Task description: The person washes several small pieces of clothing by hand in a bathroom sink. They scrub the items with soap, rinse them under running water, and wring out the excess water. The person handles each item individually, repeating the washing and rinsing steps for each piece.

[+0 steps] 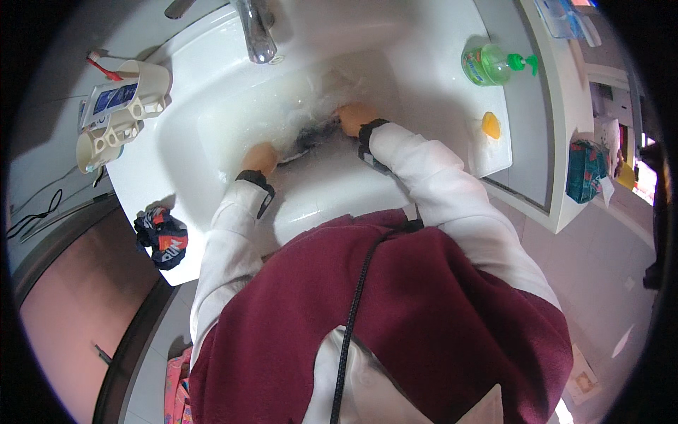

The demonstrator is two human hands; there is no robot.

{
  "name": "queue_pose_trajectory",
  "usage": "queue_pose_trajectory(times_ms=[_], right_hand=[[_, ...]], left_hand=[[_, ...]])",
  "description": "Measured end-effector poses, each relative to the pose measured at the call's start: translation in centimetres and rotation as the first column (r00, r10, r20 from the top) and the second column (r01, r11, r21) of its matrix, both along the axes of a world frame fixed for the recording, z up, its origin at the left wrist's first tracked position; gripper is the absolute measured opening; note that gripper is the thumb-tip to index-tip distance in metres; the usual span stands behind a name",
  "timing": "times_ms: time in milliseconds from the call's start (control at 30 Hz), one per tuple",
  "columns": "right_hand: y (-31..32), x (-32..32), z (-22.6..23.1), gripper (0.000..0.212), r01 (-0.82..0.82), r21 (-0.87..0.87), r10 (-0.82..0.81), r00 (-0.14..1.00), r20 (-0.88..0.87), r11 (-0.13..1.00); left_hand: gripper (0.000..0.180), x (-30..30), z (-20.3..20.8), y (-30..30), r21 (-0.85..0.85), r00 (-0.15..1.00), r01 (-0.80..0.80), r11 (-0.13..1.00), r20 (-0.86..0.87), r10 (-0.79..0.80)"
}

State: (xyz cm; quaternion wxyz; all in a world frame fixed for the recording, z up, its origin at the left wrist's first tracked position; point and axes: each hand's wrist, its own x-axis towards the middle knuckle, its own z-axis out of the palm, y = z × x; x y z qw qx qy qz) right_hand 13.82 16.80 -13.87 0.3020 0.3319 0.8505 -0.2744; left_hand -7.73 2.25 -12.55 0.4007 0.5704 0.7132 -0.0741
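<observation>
A dark piece of cloth [315, 134] lies in the cloudy, splashing water of the white washbasin [176, 134], stretched between my two hands. At its left end, my left hand [261, 158] is closed on it, the fingers mostly under water. My right hand [356, 119] grips the other end, farther in and to the right, its fingers partly hidden by water. The water blurs the cloth's shape, so its kind is unclear. Over the basin's far side hangs the metal faucet [258, 39]. A crumpled dark cloth with a red patch [162, 237] rests on the basin's left rim.
Left of the basin, cream cups [148, 85] hold a red toothbrush [104, 67] and a blue-white tube [113, 99]. A green pump bottle [487, 65] and a yellow soap piece [491, 125] sit on the right rim. Beyond stands a white-framed shelf [565, 141] with a teal package [586, 172].
</observation>
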Motion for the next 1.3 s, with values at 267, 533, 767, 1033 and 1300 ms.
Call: queue_pose_trajectory(times_ms=[267,533,767,1033,1300], right_hand=[[-3.0,-2.1,3.1,0.031,0.045,-0.085,-0.053,0.994,-0.096,0.995],[-1.0,0.0,2.6,0.032,0.369,0.263,-0.347,0.929,-0.130,0.891],[-4.7,-3.7,5.5,0.048,-0.092,-0.520,-0.090,0.945,-0.314,0.849],[-9.0,-2.0,9.7,0.030,-0.402,-0.519,0.155,0.877,-0.454,0.754],[-0.9,7.7,6.4,0.038,-0.154,-0.520,0.218,0.974,0.062,0.840]], left_hand=[[0.034,1.1,-5.2,0.0,0.258,0.841,-0.184,0.948,0.541,0.016],[0.033,0.6,-5.7,-0.4,-0.045,0.796,-0.107,0.993,0.595,0.113],[0.046,3.0,2.4,0.6,-0.367,0.689,-0.368,0.854,0.510,0.516],[0.053,1.4,7.1,-0.6,-0.479,0.838,-0.088,0.873,0.438,0.324],[0.054,-0.2,9.2,-2.4,-0.429,0.864,-0.173,0.887,0.366,0.345]])
